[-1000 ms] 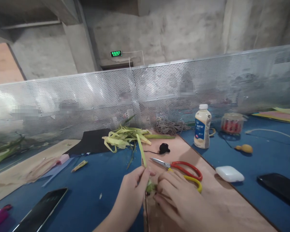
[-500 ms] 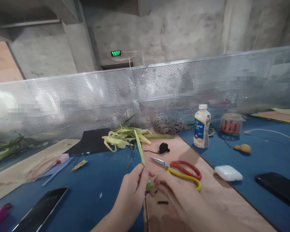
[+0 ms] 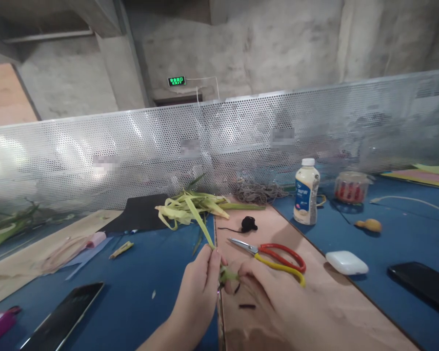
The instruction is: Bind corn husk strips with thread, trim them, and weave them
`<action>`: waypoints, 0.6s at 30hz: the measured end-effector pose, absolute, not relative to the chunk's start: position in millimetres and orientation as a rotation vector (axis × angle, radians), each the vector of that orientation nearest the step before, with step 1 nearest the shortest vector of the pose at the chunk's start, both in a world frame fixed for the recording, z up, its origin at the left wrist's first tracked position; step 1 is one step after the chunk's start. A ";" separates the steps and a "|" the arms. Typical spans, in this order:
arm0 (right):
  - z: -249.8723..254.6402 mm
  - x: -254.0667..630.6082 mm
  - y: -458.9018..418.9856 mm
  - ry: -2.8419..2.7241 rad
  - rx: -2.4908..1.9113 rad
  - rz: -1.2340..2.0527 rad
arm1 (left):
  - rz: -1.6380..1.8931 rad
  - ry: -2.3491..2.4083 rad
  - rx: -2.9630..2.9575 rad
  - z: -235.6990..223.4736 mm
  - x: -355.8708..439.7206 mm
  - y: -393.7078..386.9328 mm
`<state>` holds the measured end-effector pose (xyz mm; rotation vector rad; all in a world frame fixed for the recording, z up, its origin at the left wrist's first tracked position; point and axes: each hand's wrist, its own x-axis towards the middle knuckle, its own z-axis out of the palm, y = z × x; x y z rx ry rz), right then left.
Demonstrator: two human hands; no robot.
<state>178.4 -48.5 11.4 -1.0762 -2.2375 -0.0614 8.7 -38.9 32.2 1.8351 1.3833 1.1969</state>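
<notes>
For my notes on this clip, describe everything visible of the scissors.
The scissors lie flat on the tan surface, unheld, just beyond the right hand. Their short, silvery blades look like metal, appear closed, and point left and away from the person. One long, looped handle is red; the other, nearer the person, is yellow and partly hidden by that hand. Both coverings look like plastic. Whether the hand brushes the yellow one is unclear.
</notes>
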 end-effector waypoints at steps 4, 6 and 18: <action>11.2 176.3 -45.8 -2.220 -1.076 -0.165 | 1.206 1.391 1.840 32.0 8.1 -39.9; 9.1 174.6 -42.4 -2.230 -1.056 -0.212 | 1.191 1.386 1.853 30.4 7.4 -39.6; 6.0 177.8 -38.5 -2.195 -1.100 -0.443 | 1.253 1.419 1.858 30.7 7.5 -41.0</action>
